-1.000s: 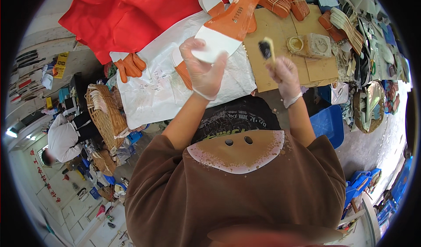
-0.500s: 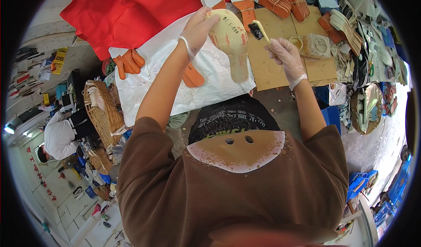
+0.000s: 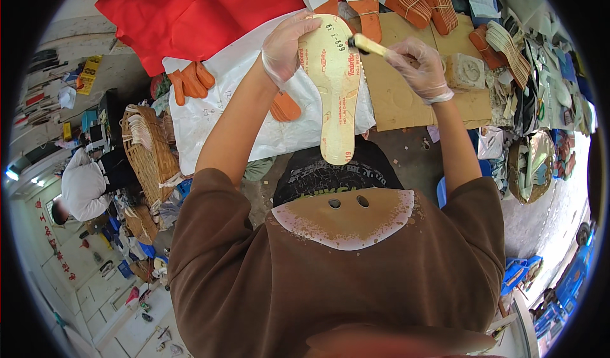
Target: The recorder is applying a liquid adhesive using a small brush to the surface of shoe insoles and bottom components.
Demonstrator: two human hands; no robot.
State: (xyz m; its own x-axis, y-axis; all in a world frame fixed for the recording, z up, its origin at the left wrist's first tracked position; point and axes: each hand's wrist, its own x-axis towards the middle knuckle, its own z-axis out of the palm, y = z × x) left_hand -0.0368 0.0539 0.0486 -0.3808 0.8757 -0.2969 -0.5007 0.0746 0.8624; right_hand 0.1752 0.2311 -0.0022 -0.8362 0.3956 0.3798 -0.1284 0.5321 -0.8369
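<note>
pinching insole [image 3: 335,91] by upper l edge w/ gloved l hand [image 3: 283,50], over white sheet [image 3: 198,124], gripping brush [image 3: 371,45] in gloved r hand [image 3: 420,69], bristles [image 3: 351,41] at insole's r edge, can't tell if touching

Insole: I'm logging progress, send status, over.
Left hand gripping insole, upper left edge. Right hand holding brush. Bristles at insole's upper right edge, contact unclear. No obstruction seen between them.

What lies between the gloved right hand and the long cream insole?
In the head view, a pale-handled brush with dark bristles extends from the right hand toward the cream insole; contact is unclear.
</note>
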